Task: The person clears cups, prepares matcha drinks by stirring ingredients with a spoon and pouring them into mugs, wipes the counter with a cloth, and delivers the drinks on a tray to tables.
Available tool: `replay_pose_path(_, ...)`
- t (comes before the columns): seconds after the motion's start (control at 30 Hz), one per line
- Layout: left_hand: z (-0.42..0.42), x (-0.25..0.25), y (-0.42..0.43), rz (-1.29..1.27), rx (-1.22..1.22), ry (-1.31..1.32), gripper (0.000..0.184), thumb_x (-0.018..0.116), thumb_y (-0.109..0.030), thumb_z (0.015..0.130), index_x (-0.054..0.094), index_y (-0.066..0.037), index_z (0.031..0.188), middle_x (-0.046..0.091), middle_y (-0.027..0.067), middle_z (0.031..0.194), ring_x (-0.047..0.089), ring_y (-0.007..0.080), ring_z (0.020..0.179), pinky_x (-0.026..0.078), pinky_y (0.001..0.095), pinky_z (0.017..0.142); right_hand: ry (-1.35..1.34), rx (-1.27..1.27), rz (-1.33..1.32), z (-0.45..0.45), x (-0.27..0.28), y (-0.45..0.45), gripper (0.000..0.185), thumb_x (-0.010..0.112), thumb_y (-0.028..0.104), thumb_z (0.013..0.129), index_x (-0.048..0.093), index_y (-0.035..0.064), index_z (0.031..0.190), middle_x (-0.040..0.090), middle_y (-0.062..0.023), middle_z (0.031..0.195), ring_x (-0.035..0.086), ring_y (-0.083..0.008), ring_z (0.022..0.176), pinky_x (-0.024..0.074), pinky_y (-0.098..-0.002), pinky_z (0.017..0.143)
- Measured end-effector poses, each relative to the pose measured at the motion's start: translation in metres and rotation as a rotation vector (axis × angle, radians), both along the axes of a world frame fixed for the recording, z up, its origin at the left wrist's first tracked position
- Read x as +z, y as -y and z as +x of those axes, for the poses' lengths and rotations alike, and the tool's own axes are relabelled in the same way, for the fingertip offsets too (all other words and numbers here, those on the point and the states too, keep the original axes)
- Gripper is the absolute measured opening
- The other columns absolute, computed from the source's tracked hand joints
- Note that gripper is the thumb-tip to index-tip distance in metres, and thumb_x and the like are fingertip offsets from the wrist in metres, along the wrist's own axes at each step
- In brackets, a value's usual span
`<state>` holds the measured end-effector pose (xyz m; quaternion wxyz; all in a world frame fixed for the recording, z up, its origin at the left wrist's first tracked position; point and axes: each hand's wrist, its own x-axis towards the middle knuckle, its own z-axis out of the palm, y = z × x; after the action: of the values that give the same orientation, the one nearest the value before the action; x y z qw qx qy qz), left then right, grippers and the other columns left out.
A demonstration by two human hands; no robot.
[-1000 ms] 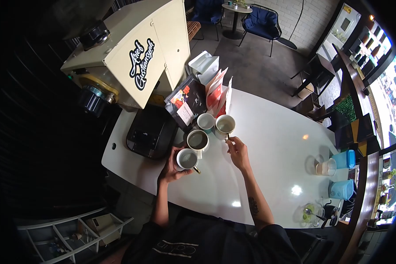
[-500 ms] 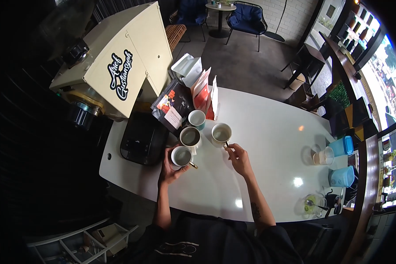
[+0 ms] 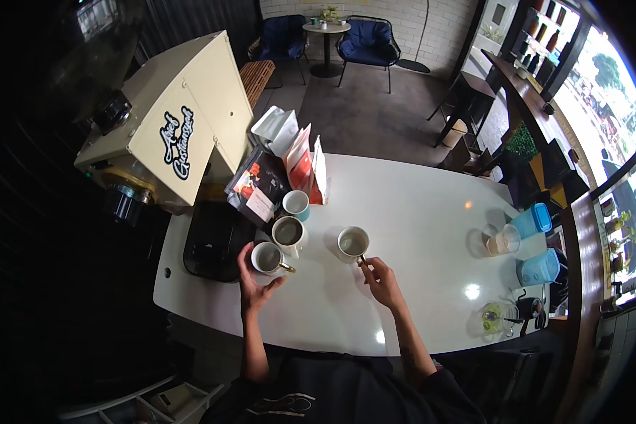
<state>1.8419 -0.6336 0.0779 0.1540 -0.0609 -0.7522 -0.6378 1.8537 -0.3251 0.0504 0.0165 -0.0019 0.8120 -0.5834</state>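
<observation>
My right hand (image 3: 381, 283) pinches the handle of a pale mug (image 3: 352, 244), which stands apart from the other cups on the white table (image 3: 410, 212). Over at the left, my left hand (image 3: 256, 288) is spread beside a white mug with a gold handle (image 3: 267, 258). Its fingers lie along the mug's left side, and the thumb is clear of it. Just behind that mug is a cream mug with a dark inside (image 3: 288, 235). A small teal cup (image 3: 296, 205) stands farther back. The mugs look empty inside, though their bottoms are dim.
Coffee bags (image 3: 300, 166) and a dark box (image 3: 258, 187) stand behind the cups. A cream machine (image 3: 166, 127) rises at the left above a black device (image 3: 215, 240). At the right are blue containers (image 3: 533, 220), a clear plastic cup (image 3: 503, 240) and a glass jug (image 3: 497, 319).
The mug in my right hand has come nearer to me and away from the other cups. My left thumb has moved off the gold-handled mug. The whole view has shifted slightly.
</observation>
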Motion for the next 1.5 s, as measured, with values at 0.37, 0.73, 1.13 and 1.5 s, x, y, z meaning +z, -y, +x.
replay_pose_path(0.37, 0.024, 0.0, -0.125, -0.007, -0.286, -0.02, 0.07, 0.072, -0.006, 0.074, 0.037, 0.001, 0.134, 0.042, 0.0193, 0.131, 0.048, 0.0306, 0.119, 0.04, 0.0453, 0.103, 0.078, -0.22, -0.031, 0.076, 0.023, -0.035, 0.026, 0.058, 0.01, 0.094, 0.06, 0.003, 0.119, 0.068, -0.0105, 0.086, 0.068, -0.015, 0.077, 0.0518, -0.0294, 0.071)
replay_pose_path(0.73, -0.023, -0.024, -0.192, -0.13, -0.495, 0.089, 0.086, 0.08, -0.009, 0.072, 0.03, -0.003, 0.142, 0.047, 0.0165, 0.131, 0.05, 0.0283, 0.12, 0.041, 0.0418, 0.103, 0.121, -0.625, -0.068, 0.216, 0.042, -0.141, 0.023, 0.06, 0.014, 0.094, 0.064, -0.0053, 0.105, 0.069, -0.0095, 0.09, 0.066, -0.0139, 0.079, 0.0524, -0.0269, 0.072)
replay_pose_path(1.13, 0.019, -0.016, -0.309, -0.085, -0.717, 0.172, 0.074, 0.08, -0.007, 0.076, 0.036, -0.003, 0.135, 0.054, 0.0129, 0.119, 0.056, 0.0225, 0.108, 0.049, 0.0375, 0.092, 0.02, -0.986, 0.005, 0.303, 0.05, -0.238, 0.019, 0.055, 0.01, 0.096, 0.063, -0.0036, 0.086, 0.064, -0.0047, 0.076, 0.059, -0.0091, 0.069, 0.0473, -0.024, 0.064)
replay_pose_path(1.5, 0.078, 0.006, -0.409, -0.148, -0.86, 0.119, 0.072, 0.08, 0.002, 0.073, 0.039, -0.005, 0.132, 0.059, 0.0092, 0.109, 0.061, 0.0172, 0.096, 0.056, 0.0303, 0.076, -0.063, -1.157, -0.027, 0.313, 0.025, -0.274, 0.016, 0.062, 0.012, 0.09, 0.064, -0.0034, 0.092, 0.065, -0.0108, 0.08, 0.064, -0.0158, 0.073, 0.0492, -0.029, 0.067)
